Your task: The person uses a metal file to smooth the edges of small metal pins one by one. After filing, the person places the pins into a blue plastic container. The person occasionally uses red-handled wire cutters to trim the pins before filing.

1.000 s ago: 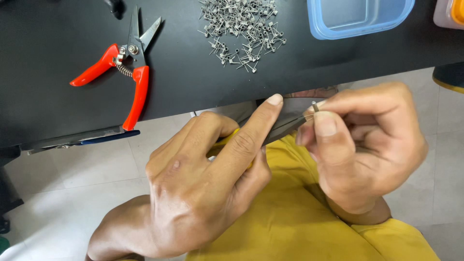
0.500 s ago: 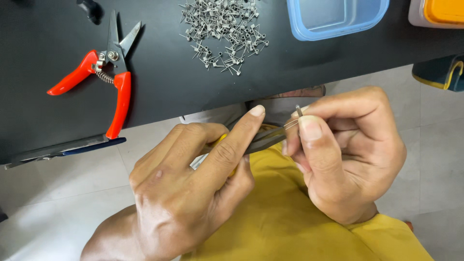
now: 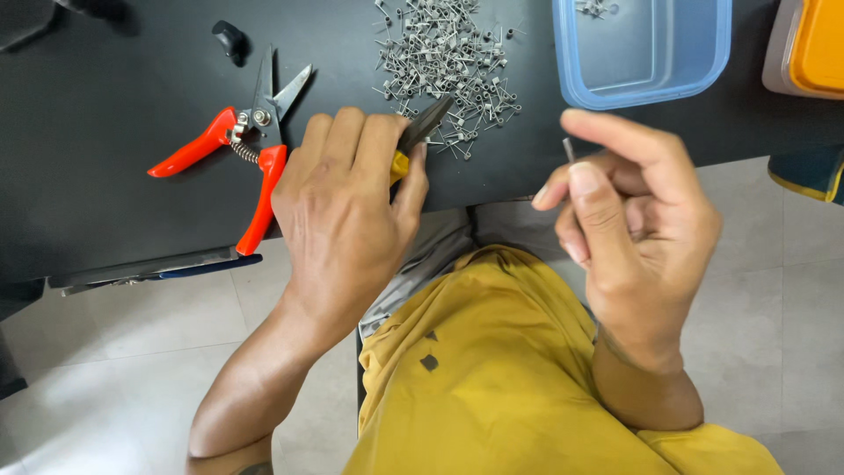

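Gripping a pair of yellow-handled pliers in our left hand, we are now holding them over the black table, their dark nose pointing into the pile of small metal pins. Half a second ago this hand was down over our lap, with the pliers' tip meeting the right hand; it has since lifted forward and apart. Our fingers are wrapping tightly around the handles, so the tool is firmly clasped.

Our right hand is staying near the table edge, well apart from the left one now, pinching a single thin metal pin upright between thumb and forefinger; the other fingers are curling inward.

Red-handled snips are lying on the table just left of our left hand, blades pointing away from us. A blue plastic tub is sitting beyond the right hand, with a few pins inside at its far edge. An orange-lidded container is showing at the right margin. Our yellow shirt is filling the bottom of the view.
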